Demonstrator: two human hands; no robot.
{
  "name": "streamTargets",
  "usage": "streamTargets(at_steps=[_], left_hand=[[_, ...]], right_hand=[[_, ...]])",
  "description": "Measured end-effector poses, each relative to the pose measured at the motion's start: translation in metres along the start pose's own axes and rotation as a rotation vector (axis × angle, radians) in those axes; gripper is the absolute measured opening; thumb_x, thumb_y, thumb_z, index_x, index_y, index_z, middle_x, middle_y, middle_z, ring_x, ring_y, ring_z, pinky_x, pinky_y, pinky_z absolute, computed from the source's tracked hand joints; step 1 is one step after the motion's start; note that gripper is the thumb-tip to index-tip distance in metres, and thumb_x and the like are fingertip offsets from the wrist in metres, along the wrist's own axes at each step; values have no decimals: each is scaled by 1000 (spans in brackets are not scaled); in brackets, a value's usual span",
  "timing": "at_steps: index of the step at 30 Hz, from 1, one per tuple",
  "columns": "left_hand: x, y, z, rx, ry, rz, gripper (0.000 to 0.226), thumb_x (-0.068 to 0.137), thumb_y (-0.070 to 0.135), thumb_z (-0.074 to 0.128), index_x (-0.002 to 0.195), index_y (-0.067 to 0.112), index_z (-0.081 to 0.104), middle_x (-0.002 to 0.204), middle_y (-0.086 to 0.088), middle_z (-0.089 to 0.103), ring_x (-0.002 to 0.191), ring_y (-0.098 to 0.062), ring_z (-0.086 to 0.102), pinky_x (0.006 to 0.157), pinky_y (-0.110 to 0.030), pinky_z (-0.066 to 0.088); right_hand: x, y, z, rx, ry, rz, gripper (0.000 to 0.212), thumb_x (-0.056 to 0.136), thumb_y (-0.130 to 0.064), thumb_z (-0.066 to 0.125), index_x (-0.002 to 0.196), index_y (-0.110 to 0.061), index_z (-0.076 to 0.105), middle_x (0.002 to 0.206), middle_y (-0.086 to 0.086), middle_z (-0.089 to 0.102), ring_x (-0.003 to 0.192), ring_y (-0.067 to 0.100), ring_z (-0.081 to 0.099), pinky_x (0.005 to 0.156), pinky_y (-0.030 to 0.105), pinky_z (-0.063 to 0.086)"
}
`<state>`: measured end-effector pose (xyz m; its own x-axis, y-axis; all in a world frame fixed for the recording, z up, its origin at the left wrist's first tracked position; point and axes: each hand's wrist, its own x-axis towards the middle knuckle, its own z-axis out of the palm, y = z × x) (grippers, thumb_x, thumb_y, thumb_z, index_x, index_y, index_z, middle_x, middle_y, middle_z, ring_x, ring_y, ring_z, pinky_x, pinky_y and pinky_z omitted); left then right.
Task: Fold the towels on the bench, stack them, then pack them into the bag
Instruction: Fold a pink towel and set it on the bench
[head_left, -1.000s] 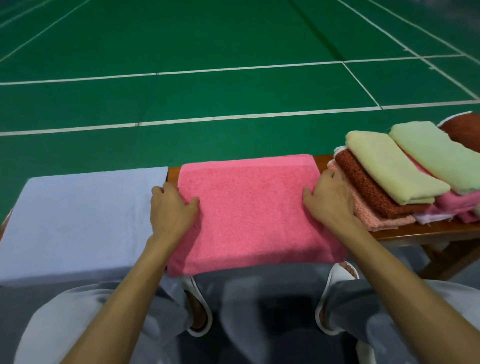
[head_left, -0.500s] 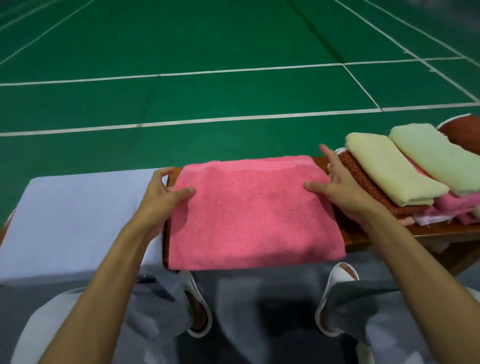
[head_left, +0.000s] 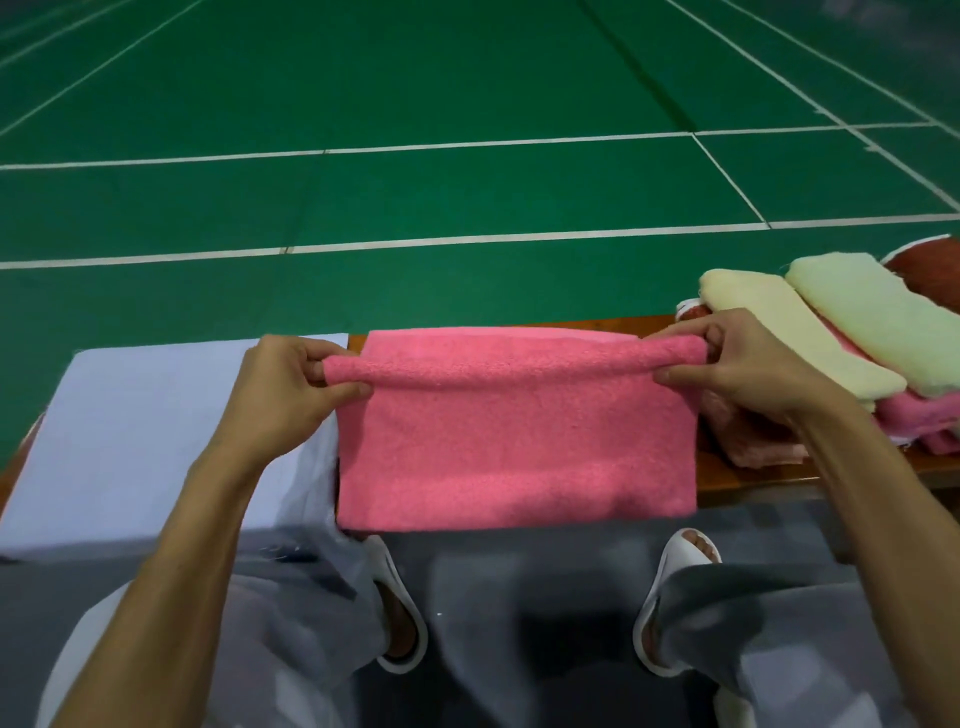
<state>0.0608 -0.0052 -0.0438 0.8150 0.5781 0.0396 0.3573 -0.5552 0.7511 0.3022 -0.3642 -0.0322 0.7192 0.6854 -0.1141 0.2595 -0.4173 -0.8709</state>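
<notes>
Green court floor (head_left: 467, 93) behind the bench (head_left: 810, 475), your L hand (head_left: 283, 389) & R hand (head_left: 748, 364) each pinch the pink towel (head_left: 514, 447) by its rolled far edge.

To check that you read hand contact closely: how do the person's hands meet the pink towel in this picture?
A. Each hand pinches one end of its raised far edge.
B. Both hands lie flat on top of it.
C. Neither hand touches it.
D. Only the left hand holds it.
A: the left hand and the right hand each pinch one end of the pink towel at its raised, curled-over far edge.
</notes>
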Motion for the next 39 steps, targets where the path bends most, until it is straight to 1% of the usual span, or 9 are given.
streamTargets(at_steps=[5,9,14,19,24,30,34,36,39], left_hand=[[-1,19,-5,271,132,106,15,74,29,92,83,23,81,63,6,73,65,-17,70,61,-33,55],[14,34,-9,355,335,125,11,81,33,79,78,26,71,51,9,64,64,-24,69,64,-39,57],[23,32,-6,-4,453,315,6,85,19,66,90,19,67,68,-2,72,62,-14,72,64,-40,59],[2,-5,-1,225,237,251,7,79,25,77,84,25,72,65,4,72,59,-19,66,66,-40,58],[-19,-8,12,437,-327,-67,26,71,23,94,90,26,77,61,14,67,53,-10,69,61,-28,55],[-20,9,0,368,-440,-42,37,72,46,89,104,32,78,51,14,58,47,-4,55,51,-15,38],[-7,14,48,342,82,213,55,99,60,51,131,19,69,116,-5,74,109,-25,65,90,-38,49],[0,19,84,424,50,330,60,107,50,35,156,17,43,161,-7,42,151,-30,32,122,-46,25],[-3,20,134,511,-104,367,62,110,48,19,165,22,10,172,1,-2,159,-21,-12,129,-47,-2]], right_hand=[[-1,-22,-9,-481,27,-62,17,88,-5,77,93,-20,82,81,-7,76,74,7,69,63,24,52],[10,-38,-16,-685,327,-63,20,88,-11,71,96,-26,82,73,-2,75,72,21,71,72,37,57],[9,-48,-5,-209,548,-295,44,87,3,60,107,-32,77,85,-17,77,74,0,72,70,13,56],[-5,-18,-1,-370,316,-93,42,84,2,75,115,-26,76,95,0,78,79,7,66,76,20,51],[-13,0,13,-784,-153,187,49,81,-4,72,120,-33,75,132,8,69,88,14,66,81,25,47],[-25,-27,7,-955,-131,364,60,90,-12,66,142,-40,54,124,3,62,108,28,62,84,38,55],[-1,-18,61,-916,225,44,52,104,-41,42,154,-27,39,147,12,55,130,33,56,104,47,47],[14,-9,101,-811,149,-95,63,106,-50,28,164,-25,16,170,8,18,156,28,19,125,51,19],[27,9,152,-835,-11,-206,65,107,-48,19,164,-27,-2,171,-1,-13,157,21,-16,127,56,-1]])
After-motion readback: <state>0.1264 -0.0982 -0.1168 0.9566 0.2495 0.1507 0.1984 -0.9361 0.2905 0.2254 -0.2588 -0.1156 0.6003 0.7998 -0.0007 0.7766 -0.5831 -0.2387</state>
